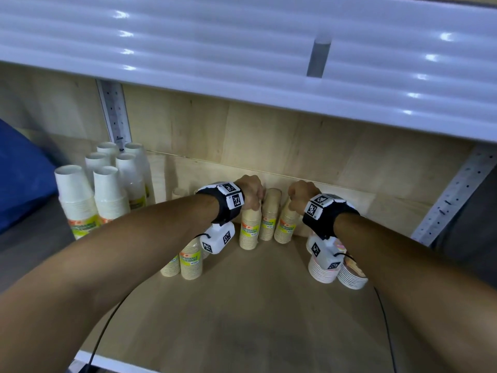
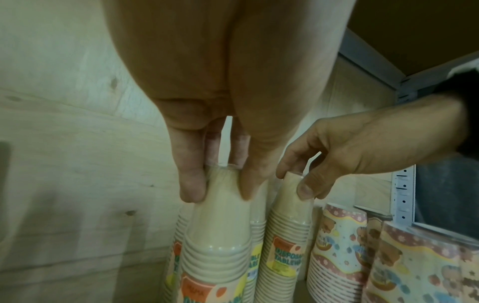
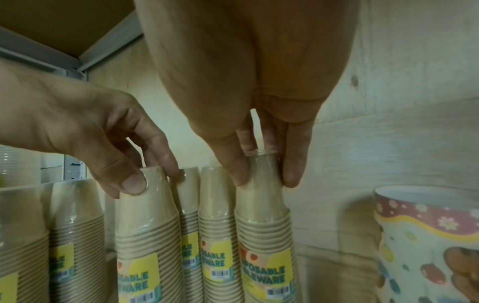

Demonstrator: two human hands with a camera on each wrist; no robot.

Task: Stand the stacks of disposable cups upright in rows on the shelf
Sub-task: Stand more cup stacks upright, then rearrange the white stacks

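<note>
I'm pinching the tops of two tan stacks near the shelf's (image 1: 269,305) back edge, left hand (image 1: 252,193) on one (image 1: 250,227), right hand (image 1: 300,195) on another (image 1: 286,224), and I'm judging them light, wrap-slick, top-heavy, so gripping high and gently.

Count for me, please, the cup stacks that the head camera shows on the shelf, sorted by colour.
White stacks: 6
Brown stacks: 5 in plain sight; more may be hidden
Patterned stacks: 2
Total: 13 in plain sight
</note>
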